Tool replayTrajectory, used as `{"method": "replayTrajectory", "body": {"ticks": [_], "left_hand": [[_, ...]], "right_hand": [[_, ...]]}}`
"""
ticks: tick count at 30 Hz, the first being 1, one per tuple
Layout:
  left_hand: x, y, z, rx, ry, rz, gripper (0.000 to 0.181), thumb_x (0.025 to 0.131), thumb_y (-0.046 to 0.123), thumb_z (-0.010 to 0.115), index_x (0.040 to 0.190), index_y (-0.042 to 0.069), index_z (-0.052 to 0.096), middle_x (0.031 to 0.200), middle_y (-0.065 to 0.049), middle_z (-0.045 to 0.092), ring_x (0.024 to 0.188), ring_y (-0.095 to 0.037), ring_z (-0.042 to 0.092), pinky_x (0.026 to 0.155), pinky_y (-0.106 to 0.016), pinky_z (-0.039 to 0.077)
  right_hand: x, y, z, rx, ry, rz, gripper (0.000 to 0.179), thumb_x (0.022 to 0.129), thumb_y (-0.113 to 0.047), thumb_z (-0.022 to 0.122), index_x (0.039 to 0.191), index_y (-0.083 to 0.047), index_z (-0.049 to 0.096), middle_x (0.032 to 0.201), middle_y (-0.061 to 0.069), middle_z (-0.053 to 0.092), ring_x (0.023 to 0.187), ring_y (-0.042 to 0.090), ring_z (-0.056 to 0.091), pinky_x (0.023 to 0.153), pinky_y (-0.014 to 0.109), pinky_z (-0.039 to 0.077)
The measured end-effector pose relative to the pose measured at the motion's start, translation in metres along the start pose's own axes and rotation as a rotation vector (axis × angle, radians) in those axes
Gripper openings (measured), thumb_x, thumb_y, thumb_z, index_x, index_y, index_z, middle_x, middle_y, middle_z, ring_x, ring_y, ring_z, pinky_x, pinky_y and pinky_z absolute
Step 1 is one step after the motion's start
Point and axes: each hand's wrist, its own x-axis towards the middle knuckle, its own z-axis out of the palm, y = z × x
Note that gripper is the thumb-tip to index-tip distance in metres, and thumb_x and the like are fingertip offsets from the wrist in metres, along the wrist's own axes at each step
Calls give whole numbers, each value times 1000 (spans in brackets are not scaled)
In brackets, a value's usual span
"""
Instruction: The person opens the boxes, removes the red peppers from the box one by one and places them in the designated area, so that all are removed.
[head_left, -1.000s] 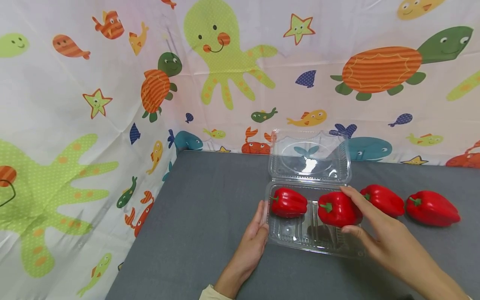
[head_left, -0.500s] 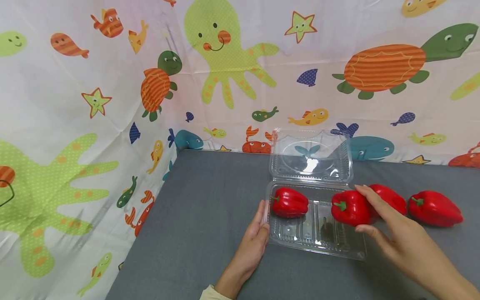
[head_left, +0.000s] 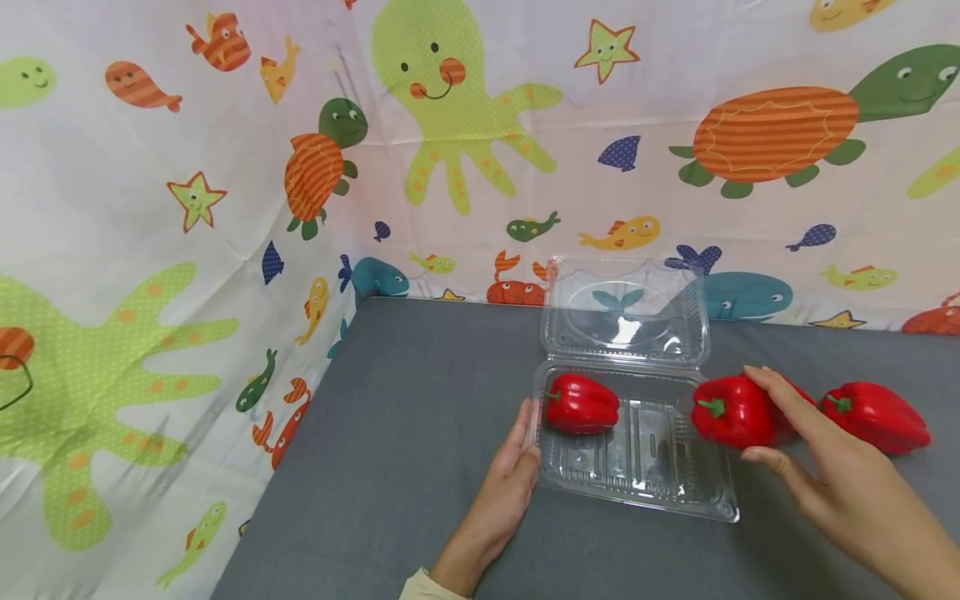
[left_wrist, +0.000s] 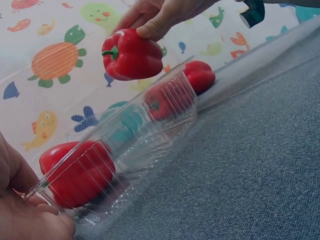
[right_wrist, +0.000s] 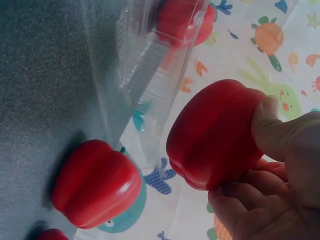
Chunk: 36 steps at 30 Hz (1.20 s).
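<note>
My right hand (head_left: pixel 847 475) grips a red bell pepper (head_left: pixel 731 412) with a green stem, thumb on one side and fingers on the other. In the left wrist view this held pepper (left_wrist: pixel 132 55) hangs above the table, over the far end of the clear plastic container (head_left: pixel 637 492). The container's hinged lid (head_left: pixel 622 325) stands open at the back. My left hand (head_left: pixel 498 475) holds the container's left rim between thumb and fingers. Another red bell pepper (head_left: pixel 581 404) lies in the container's left part, stem to the left.
Right of the container, a bell pepper (right_wrist: pixel 97 182) lies on the grey table, mostly hidden behind the held one in the head view. Another bell pepper (head_left: pixel 876 417) lies farther right. A sheet printed with sea animals (head_left: pixel 465 167) hangs at the back and left.
My right hand has moved right with the held bell pepper, from over the container's right part to its right edge. The left hand stays on the rim.
</note>
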Motion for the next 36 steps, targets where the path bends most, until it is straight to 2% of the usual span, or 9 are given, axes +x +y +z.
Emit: {"method": "replayTrajectory", "body": {"ticks": [11, 18, 28, 36], "left_hand": [[0, 0, 0, 10, 6, 17, 66, 111, 2, 31, 171, 12, 3, 178, 0, 5, 163, -19, 0, 131, -44, 3], [0, 0, 1, 15, 6, 6, 67, 111, 2, 32, 171, 13, 3, 178, 3, 5, 162, -16, 1, 131, -40, 4], [-1, 1, 1, 16, 5, 14, 68, 111, 2, 32, 171, 13, 2, 178, 3, 5, 162, -17, 1, 131, -41, 3], [0, 0, 0, 22, -2, 8, 67, 112, 3, 32, 171, 14, 2, 178, 3, 4, 162, -18, -1, 131, -44, 2]], "right_hand": [[-7, 13, 3, -15, -33, 30, 125, 62, -11, 101, 166, -12, 33, 142, 36, 55, 105, 57, 65, 60, 58, 61], [-14, 21, 3, -14, -32, 31, 125, 60, -12, 102, 165, -10, 35, 129, 34, 62, 96, 54, 68, 56, 53, 61], [-24, 31, 6, -54, -48, 58, 123, 62, -14, 99, 165, -9, 33, 126, 36, 62, 92, 55, 68, 59, 55, 61], [-31, 38, 7, -85, -59, 81, 123, 60, -11, 99, 164, -7, 33, 121, 37, 64, 76, 41, 71, 56, 54, 61]]}}
